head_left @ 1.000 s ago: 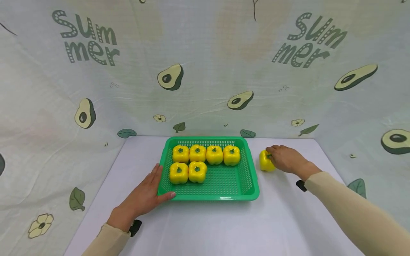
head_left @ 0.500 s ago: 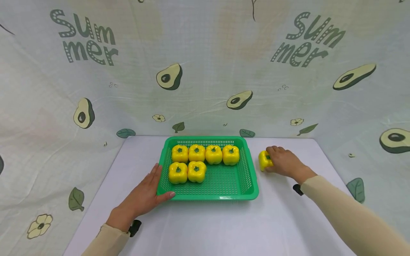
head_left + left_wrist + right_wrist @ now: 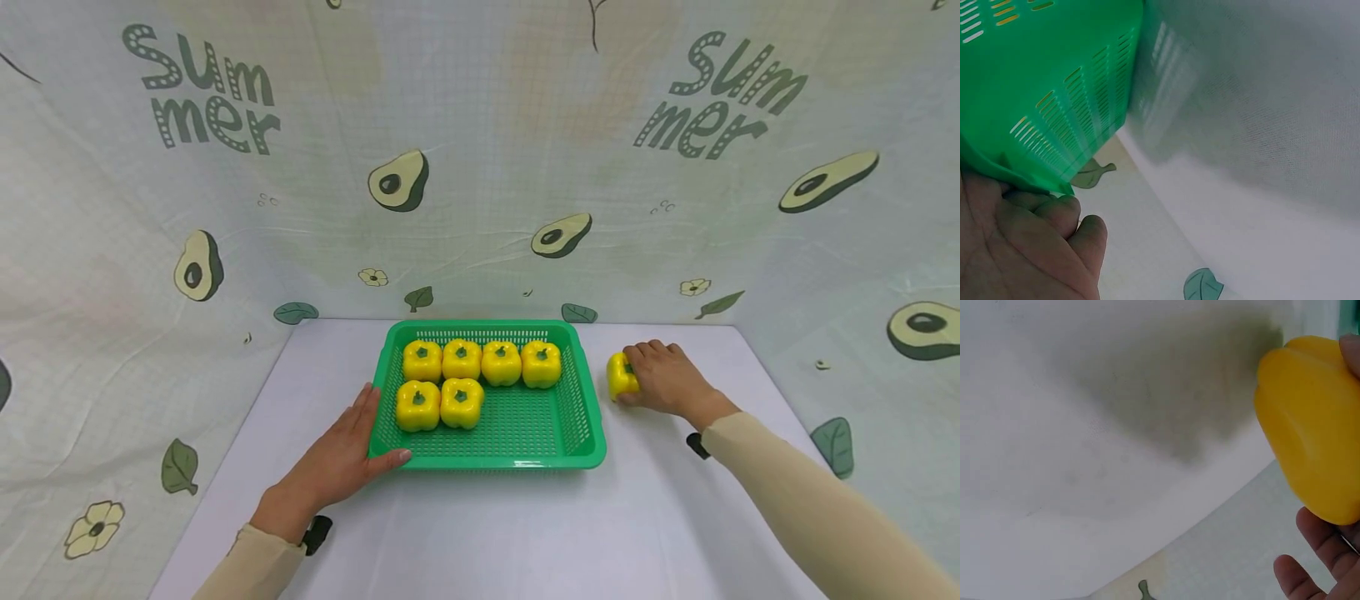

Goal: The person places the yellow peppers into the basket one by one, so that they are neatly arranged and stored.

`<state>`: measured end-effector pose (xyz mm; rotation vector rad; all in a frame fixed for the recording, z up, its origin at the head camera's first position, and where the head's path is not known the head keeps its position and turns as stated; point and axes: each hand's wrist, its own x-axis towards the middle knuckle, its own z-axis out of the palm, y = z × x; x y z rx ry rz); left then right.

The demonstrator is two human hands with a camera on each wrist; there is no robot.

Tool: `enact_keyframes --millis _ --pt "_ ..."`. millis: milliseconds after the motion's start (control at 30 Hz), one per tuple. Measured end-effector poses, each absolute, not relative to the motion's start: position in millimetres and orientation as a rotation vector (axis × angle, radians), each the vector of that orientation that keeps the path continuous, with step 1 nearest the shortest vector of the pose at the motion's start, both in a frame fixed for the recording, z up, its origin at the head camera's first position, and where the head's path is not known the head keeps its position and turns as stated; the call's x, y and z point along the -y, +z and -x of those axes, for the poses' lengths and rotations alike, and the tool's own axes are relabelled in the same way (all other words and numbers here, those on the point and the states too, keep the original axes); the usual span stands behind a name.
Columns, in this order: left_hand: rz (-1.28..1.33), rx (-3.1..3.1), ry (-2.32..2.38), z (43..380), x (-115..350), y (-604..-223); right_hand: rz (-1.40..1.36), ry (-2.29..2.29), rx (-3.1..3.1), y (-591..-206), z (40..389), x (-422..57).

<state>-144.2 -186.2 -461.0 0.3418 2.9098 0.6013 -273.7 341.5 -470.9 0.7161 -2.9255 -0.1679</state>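
Note:
A green plastic basket (image 3: 487, 462) stands on the table with several yellow bell peppers (image 3: 461, 403) inside, stems up. Along its left side lies my left hand (image 3: 337, 454), fingers straight against the rim and thumb over the front left corner. The left wrist view shows that hand's fingertips right at the basket rim (image 3: 1016, 178). To the right of the basket, my right hand (image 3: 667, 379) holds another yellow bell pepper (image 3: 622, 377) between thumb and fingers, covering its right part. In the right wrist view this bell pepper (image 3: 1310, 425) sits by the thumb, two fingertips below it.
The white table (image 3: 480, 533) backs onto a hanging cloth (image 3: 480, 167) printed with avocados, leaves and lettering. Inside the basket, the peppers fill the back row and the front left; the basket's mesh floor (image 3: 517, 425) shows at front right.
My right hand has shifted slightly left, and its thumb has come round the near side of the bell pepper. The left hand and the basket stay where they were.

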Motion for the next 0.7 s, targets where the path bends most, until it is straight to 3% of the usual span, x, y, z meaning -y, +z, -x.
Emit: enact_keyframes --millis 700 --pt "-0.387 -2.957 0.554 145.2 187.0 -463.5 -0.772 -0.2 2.76 -413.2 262.6 -324.2"
